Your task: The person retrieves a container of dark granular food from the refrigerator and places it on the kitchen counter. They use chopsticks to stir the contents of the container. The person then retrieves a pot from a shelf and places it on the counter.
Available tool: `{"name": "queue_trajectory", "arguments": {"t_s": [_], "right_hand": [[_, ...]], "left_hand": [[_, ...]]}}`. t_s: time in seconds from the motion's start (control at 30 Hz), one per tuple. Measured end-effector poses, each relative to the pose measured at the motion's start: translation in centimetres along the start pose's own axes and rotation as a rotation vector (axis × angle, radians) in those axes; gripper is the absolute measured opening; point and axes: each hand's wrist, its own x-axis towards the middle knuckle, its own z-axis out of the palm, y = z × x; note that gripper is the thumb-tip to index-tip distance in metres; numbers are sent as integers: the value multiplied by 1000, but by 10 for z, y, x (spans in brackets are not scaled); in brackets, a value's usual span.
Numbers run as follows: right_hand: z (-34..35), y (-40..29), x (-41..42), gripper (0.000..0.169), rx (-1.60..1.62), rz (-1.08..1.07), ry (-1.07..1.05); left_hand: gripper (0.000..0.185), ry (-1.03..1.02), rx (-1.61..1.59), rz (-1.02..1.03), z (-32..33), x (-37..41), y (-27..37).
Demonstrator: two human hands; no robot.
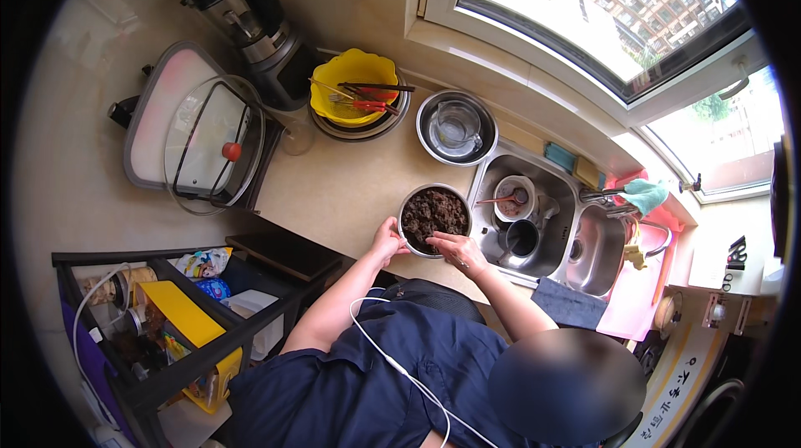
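Note:
A round metal bowl (403, 198) holds a dark brown, crumbly mass (435, 210) and stands on the beige counter, close to the sink. My left hand (389, 240) grips the bowl's rim at its near left side. My right hand (455, 249) lies over the near right rim, its fingertips resting on the dark mass; something small and shiny shows by the fingers, too unclear to name. Behind the bowl, a metal basin (425, 141) holds a clear glass jug (457, 126). A yellow scalloped bowl (325, 82) with chopsticks and red-handled utensils stands further back left.
On the right, a double steel sink (563, 241) holds a white bowl (529, 188) with a reddish spoon and a dark cup (522, 237). A glass lid (188, 154), a cutting board (169, 85) and a blender (275, 54) stand left. A black shelf cart (181, 379) is at lower left.

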Motion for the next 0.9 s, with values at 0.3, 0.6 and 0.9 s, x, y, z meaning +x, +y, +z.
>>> {"name": "queue_trajectory", "arguments": {"t_s": [0.3,0.6,0.9], "right_hand": [[-35,-18,-2,26,164,193,302],[-12,-8,1,23,109,209,367],[-11,-33,-17,28,206,235,158]], "left_hand": [[29,54,-8,0,2,-3,2],[29,34,-30,16,4,-4,-1],[30,95,-46,26,4,-3,-6]]}}
